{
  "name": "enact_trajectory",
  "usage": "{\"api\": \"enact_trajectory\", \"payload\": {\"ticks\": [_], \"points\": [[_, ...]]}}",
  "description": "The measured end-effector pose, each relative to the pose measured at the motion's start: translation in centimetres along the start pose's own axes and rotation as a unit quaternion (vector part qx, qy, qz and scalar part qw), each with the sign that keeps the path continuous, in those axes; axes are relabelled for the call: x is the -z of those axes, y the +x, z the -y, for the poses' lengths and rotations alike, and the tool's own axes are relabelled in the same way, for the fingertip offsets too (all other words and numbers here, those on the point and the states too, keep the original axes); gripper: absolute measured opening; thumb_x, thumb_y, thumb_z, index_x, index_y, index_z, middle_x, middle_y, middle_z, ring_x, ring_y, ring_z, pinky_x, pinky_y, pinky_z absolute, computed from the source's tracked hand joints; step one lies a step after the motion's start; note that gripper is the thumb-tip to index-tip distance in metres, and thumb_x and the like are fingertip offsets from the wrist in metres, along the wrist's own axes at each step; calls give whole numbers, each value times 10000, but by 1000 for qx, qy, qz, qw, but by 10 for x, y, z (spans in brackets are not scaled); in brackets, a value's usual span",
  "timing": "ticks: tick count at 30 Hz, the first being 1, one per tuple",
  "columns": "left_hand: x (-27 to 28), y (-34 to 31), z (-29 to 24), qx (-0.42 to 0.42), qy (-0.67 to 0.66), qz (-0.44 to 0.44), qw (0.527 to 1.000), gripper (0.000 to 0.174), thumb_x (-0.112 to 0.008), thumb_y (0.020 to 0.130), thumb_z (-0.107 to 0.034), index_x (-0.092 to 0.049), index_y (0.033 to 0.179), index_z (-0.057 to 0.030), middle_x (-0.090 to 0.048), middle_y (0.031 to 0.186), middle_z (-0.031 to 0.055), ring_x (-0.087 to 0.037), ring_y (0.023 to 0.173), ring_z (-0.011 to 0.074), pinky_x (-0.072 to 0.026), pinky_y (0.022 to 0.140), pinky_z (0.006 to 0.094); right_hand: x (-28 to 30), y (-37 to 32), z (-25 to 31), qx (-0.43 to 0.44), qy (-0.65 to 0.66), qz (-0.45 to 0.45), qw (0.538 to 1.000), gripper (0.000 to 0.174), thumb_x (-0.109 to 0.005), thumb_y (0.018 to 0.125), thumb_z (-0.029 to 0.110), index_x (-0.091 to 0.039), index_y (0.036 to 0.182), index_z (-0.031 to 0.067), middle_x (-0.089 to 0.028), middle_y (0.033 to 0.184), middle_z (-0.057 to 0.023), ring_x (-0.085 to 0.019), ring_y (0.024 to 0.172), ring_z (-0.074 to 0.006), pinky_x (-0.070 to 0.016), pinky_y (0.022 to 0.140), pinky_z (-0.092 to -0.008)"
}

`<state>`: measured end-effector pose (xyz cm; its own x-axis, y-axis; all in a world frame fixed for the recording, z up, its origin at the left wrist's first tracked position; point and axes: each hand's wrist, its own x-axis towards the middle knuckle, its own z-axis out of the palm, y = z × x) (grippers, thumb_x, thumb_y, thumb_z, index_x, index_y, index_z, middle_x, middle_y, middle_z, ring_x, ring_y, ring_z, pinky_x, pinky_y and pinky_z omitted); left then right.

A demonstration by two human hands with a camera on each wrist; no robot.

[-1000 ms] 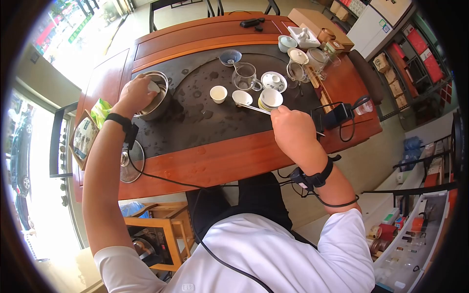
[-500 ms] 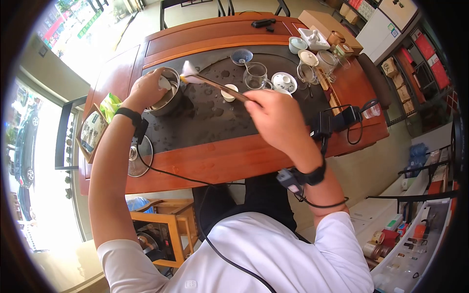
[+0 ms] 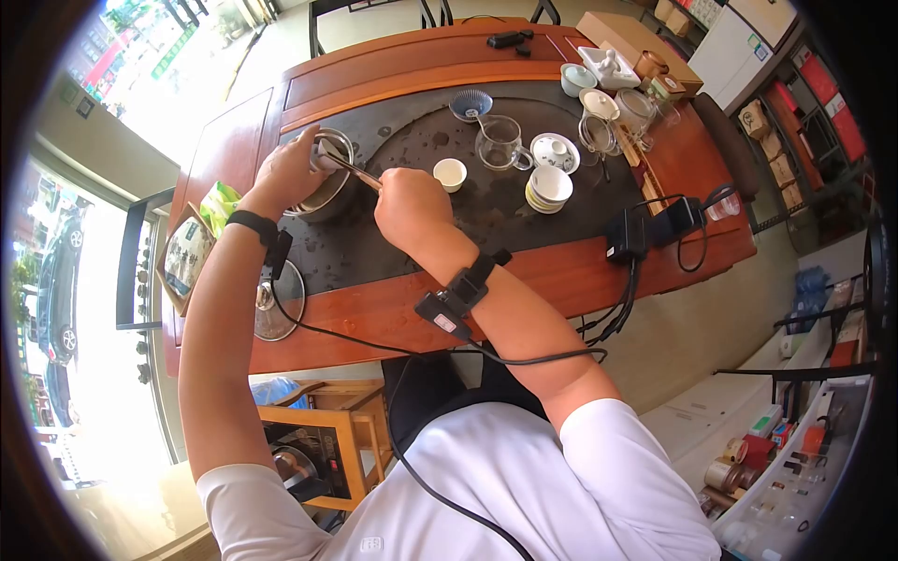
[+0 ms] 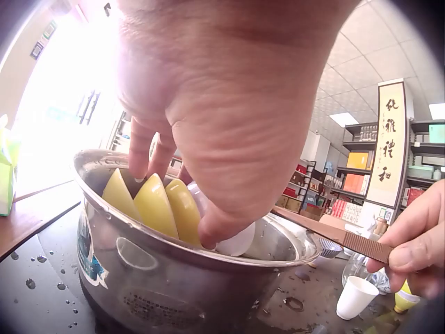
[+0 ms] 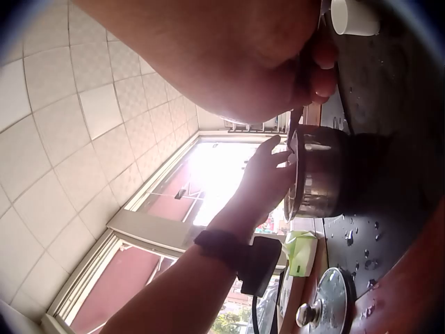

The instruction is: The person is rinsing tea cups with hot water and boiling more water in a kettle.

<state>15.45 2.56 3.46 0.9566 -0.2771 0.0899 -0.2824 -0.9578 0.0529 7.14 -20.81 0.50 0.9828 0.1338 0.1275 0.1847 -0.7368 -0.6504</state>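
My left hand [image 3: 285, 173] reaches over the rim of a steel pot [image 4: 174, 278] on the left of the dark tabletop. In the left wrist view, several yellow cups [image 4: 156, 205] lean in a row inside the pot. The thumb bears on the near side of the cups, the other fingers on the far side. A pale white cup [image 4: 240, 240] sits beside the thumb. My right hand [image 3: 412, 213] pinches the ribbed end of brown wooden tongs [image 4: 327, 229]. The tongs' far end reaches over the rim to the white cup, partly hidden by the left hand.
A white cup [image 3: 450, 175] stands right of the pot. Beyond it are stacked cups [image 3: 549, 187], a glass pitcher [image 3: 499, 140], a lidded bowl [image 3: 555, 152] and a blue bowl [image 3: 470, 105]. A glass lid [image 3: 281, 301] lies near the front edge. Water drops and cables cross the area.
My right hand has swung left from beside the stacked cups to the pot, carrying a white-and-yellow cup in the tongs. My left hand has stayed at the pot.
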Motion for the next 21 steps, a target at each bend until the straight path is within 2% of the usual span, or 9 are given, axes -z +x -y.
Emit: {"api": "enact_trajectory", "payload": {"ticks": [4,8,10,15,19,20,21], "points": [[4,-3,-10,1,5,11,1000,712,-798,910,-348,-567,1523,-68,-746,1290,238,-700,1230,399,-548,1058,490,-5,9,8,-42,39,25,998,154,-737,917,137,-784,986,7,-790,976,-238,-776,963,-438,-630,867,-505],[9,0,-17,40,10,28,999,590,-784,935,-344,-655,1447,-81,-736,1340,203,-688,1254,388,-546,1066,484,-5,8,4,-22,30,17,999,136,-725,913,123,-783,972,15,-788,976,-239,-777,958,-432,-632,860,-502],[2,1,-10,15,15,14,1000,570,-781,935,-340,-670,1434,-88,-738,1341,194,-688,1254,386,-548,1066,479,16,-9,1,-2,-12,14,1000,130,-708,922,121,-772,968,17,-783,977,-233,-775,943,-431,-633,844,-500],[-9,0,-4,-13,18,-19,1000,555,-760,923,-298,-674,1428,-82,-732,1356,189,-685,1266,367,-546,1086,468,93,-88,-39,73,-85,-81,990,142,-655,990,161,-724,985,37,-737,978,-172,-759,864,-418,-620,781,-508],[1,-2,-12,-2,17,5,1000,545,-748,916,-268,-674,1419,-72,-723,1371,195,-678,1280,368,-544,1096,459,168,-146,-60,14,-219,-94,971,116,-656,999,141,-713,977,43,-716,958,-152,-749,834,-405,-600,732,-511],[-10,1,-2,-34,-2,-28,999,559,-748,885,-277,-694,1396,-57,-749,1296,225,-707,1201,412,-554,1055,491,181,-154,-64,7,-249,-92,964,105,-652,1000,127,-710,970,44,-711,948,-150,-748,830,-400,-597,721,-503],[-11,0,-1,-38,-5,-29,999,555,-746,885,-274,-695,1392,-57,-750,1292,225,-709,1196,412,-555,1053,491,191,-161,-67,-2,-278,-90,956,96,-649,1001,112,-706,962,45,-706,938,-148,-747,825,-395,-595,711,-495]]}}
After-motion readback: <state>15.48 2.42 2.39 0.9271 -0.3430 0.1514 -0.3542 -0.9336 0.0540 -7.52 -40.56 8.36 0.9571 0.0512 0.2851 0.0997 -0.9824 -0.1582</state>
